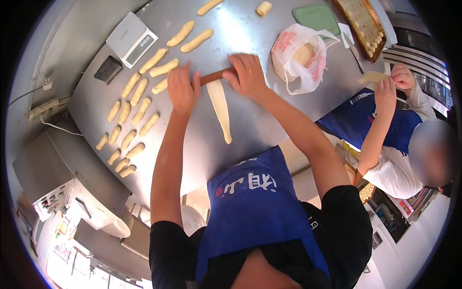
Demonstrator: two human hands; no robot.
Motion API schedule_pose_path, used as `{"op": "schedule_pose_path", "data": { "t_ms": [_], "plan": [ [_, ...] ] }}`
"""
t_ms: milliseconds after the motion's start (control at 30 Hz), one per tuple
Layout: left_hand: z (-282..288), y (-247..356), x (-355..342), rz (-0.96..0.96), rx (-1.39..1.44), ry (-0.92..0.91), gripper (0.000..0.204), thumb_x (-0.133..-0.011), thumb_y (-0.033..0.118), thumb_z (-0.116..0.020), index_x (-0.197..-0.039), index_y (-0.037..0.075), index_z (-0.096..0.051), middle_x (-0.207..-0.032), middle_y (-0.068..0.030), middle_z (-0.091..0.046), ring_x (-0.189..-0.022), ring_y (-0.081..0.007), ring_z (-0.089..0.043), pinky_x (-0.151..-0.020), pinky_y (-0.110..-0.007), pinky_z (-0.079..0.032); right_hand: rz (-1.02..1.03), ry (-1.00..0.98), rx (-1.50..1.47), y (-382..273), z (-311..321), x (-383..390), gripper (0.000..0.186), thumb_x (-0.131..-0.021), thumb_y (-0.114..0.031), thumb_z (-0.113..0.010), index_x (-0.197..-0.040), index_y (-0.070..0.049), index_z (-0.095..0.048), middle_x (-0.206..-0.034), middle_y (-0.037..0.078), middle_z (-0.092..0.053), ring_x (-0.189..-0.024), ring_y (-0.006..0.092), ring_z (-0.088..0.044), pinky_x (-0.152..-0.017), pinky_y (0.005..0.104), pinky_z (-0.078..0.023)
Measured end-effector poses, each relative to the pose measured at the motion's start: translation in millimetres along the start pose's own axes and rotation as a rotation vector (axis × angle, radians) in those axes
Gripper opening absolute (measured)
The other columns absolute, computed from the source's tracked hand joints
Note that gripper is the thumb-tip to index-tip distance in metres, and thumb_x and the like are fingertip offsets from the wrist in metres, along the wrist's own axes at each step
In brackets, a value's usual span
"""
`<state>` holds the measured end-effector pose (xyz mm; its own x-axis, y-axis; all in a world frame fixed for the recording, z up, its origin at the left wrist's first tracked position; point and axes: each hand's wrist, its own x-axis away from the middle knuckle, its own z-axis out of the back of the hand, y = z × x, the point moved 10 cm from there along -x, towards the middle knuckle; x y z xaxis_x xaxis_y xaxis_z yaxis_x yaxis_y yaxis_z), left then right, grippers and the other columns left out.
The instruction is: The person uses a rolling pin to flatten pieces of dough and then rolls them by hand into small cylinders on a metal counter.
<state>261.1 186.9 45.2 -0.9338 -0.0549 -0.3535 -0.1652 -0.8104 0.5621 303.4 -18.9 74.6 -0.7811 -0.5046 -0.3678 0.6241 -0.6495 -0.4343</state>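
A brown wooden rolling pin (211, 77) lies across the far end of a long flattened strip of dough (220, 108). The strip narrows toward me on the metal table. At the pin's left end is my left hand (182, 90), slightly blurred, closed over it. My right hand (248, 74) grips the other end with curled fingers. Left of my left hand, several short dough rolls (140, 110) lie in slanting rows; one dough piece (160, 85) is nearly touching that hand.
A white scale (132, 39) and a dark box (108, 70) stand at left. To the right are a plastic bag with dough (301, 58), a green lid (316, 19), a knife (355, 50) and a tray of small pieces (363, 29). A co-worker's hands (392, 86) hold flat dough at right.
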Motion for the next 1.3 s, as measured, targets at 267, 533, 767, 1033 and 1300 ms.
{"op": "schedule_pose_path", "data": {
  "t_ms": [267,533,767,1033,1300],
  "plan": [
    [1.5,8.9,9.3,-0.088,-0.065,-0.144,0.041,-0.093,0.02,-0.081,-0.128,0.004,-0.067,-0.11,-0.012,-0.069,-0.109,-0.0361,-0.064,-0.094,-0.049,-0.051,-0.199,-0.291,0.116,10.9,-5.5,6.9,0.034,-0.091,-0.033,-0.081,-0.112,-0.009,-0.068,-0.117,0.01,-0.068,-0.115,0.0333,-0.064,-0.102,0.0501,-0.045],
    [47.4,79.6,174.0,-0.167,-0.15,-0.086,0.052,-0.097,0.017,-0.074,-0.145,0.003,-0.06,-0.132,-0.0205,-0.069,-0.127,-0.0417,-0.063,-0.112,-0.045,-0.048,0.03,-0.034,0.209,-104.6,44.1,165.5,0.037,-0.095,-0.028,-0.077,-0.121,-0.003,-0.067,-0.124,0.014,-0.069,-0.12,0.0363,-0.064,-0.105,0.0561,-0.044],
    [5.8,29.6,27.3,0.02,-0.299,-0.084,0.053,-0.111,0.034,-0.06,-0.153,0.003,-0.055,-0.151,-0.0234,-0.059,-0.148,-0.0387,-0.049,-0.129,-0.05,-0.032,-0.206,-0.134,0.234,-15.9,-4.3,41.3,0.058,-0.105,-0.039,-0.066,-0.144,0.003,-0.06,-0.157,0.028,-0.054,-0.151,0.047,-0.044,-0.121,0.059,-0.036],
    [9.4,72.8,211.1,0.176,-0.256,-0.282,0.08,-0.109,0.046,-0.056,-0.169,-0.001,-0.034,-0.176,-0.0292,-0.029,-0.166,-0.049,-0.017,-0.135,-0.061,-0.01,-0.173,-0.365,0.231,-99.8,-7.0,199.8,0.075,-0.107,-0.048,-0.058,-0.165,-0.002,-0.044,-0.175,0.026,-0.033,-0.165,0.0474,-0.022,-0.133,0.0629,-0.017],
    [42.0,128.9,343.0,0.169,-0.093,-0.384,0.081,-0.104,0.038,-0.064,-0.168,-0.001,-0.036,-0.176,-0.0258,-0.032,-0.166,-0.0463,-0.021,-0.135,-0.061,-0.011,-0.133,-0.38,0.184,-164.6,36.6,313.5,0.067,-0.096,-0.022,-0.075,-0.159,-0.012,-0.056,-0.166,0.017,-0.049,-0.157,0.041,-0.039,-0.127,0.0598,-0.028]
  ]
}}
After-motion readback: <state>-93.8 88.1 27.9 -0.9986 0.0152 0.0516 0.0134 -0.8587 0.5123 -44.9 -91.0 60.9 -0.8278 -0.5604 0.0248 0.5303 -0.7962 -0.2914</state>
